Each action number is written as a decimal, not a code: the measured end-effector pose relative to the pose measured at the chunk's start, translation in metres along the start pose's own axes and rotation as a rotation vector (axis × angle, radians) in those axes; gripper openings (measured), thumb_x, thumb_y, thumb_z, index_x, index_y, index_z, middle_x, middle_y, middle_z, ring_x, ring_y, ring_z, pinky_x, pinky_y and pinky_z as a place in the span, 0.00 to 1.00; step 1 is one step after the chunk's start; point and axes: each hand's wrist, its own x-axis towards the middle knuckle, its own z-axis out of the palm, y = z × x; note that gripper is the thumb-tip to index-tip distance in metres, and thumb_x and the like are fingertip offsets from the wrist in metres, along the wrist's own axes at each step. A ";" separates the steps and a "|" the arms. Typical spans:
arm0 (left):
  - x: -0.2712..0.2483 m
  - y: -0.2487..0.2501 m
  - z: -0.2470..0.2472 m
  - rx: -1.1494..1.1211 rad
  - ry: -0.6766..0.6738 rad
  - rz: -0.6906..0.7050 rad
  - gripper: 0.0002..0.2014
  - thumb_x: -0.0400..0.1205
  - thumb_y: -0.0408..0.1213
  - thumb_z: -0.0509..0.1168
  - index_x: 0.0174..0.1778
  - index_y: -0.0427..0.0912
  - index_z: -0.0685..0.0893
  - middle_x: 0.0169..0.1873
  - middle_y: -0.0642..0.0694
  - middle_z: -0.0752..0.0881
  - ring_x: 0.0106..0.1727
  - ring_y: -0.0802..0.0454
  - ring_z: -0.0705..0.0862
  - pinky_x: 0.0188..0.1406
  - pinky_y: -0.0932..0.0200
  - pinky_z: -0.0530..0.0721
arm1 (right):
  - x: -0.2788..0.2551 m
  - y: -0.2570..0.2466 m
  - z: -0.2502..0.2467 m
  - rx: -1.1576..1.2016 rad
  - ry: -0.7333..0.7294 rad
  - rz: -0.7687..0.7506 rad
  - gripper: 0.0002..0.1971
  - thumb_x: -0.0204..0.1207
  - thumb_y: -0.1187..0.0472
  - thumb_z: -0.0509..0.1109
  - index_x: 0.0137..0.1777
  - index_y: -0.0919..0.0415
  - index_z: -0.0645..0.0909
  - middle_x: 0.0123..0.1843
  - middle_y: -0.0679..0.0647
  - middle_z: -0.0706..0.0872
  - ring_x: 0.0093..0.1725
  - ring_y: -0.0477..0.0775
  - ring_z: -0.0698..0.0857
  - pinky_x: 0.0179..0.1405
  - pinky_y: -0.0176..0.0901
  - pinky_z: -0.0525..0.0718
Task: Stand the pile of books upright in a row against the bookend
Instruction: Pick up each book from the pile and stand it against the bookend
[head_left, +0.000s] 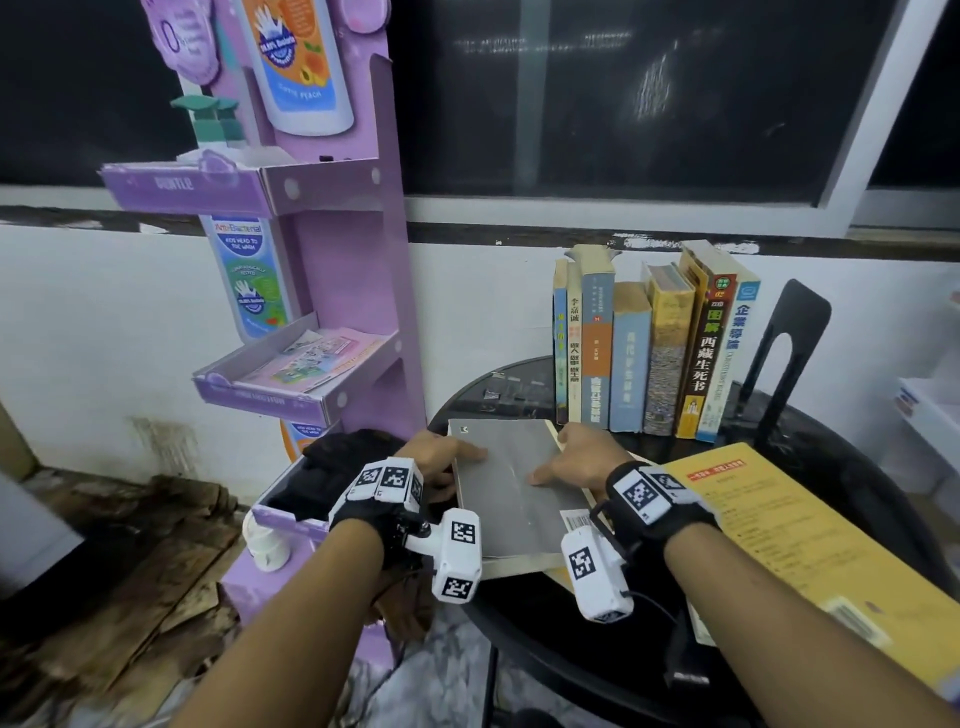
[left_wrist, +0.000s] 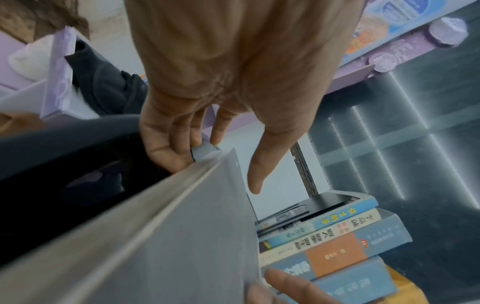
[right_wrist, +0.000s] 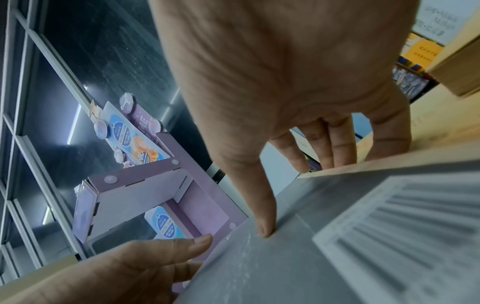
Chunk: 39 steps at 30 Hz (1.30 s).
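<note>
Row (head_left: 654, 353): upright at the back of the tabletop (head_left: 857, 478), leaning on the bookend (head_left: 789, 353) at its right.
Book (head_left: 511, 488): flat before the row, atop another.
Big book (head_left: 810, 545): flat, right of it.
Stand (head_left: 358, 291): left of the tabletop.

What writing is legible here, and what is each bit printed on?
"GENTLE": purple shelf edge.
"AntiBacterial" and "KIDS HEAD TO TOE WASH": bottle picture on the stand.
"PEACH": top bottle picture.
"西藏生死书": dark spine.
"企業導論": white-blue spine.
"李嘉诚": cream spine.
Yellow book text, grey book barcode label and other spines: too blurred.
</note>
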 end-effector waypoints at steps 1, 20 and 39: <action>0.002 0.000 0.002 0.022 0.012 0.014 0.12 0.73 0.35 0.76 0.50 0.35 0.86 0.30 0.43 0.85 0.19 0.53 0.77 0.18 0.67 0.73 | 0.001 0.001 0.000 0.011 0.003 0.010 0.36 0.64 0.46 0.82 0.68 0.62 0.76 0.67 0.57 0.81 0.64 0.56 0.80 0.55 0.43 0.78; -0.018 0.036 0.035 -0.379 0.032 0.379 0.18 0.78 0.27 0.67 0.64 0.41 0.78 0.53 0.36 0.89 0.53 0.35 0.88 0.56 0.32 0.85 | -0.002 0.015 -0.031 0.691 -0.033 -0.014 0.37 0.62 0.61 0.85 0.69 0.58 0.72 0.62 0.55 0.84 0.59 0.55 0.83 0.52 0.49 0.83; -0.061 0.093 0.053 -0.501 -0.204 0.743 0.10 0.80 0.35 0.69 0.57 0.44 0.83 0.51 0.37 0.88 0.46 0.41 0.88 0.51 0.43 0.86 | -0.051 0.032 -0.120 0.831 0.198 -0.484 0.16 0.75 0.65 0.74 0.59 0.48 0.78 0.54 0.49 0.87 0.49 0.47 0.89 0.45 0.53 0.91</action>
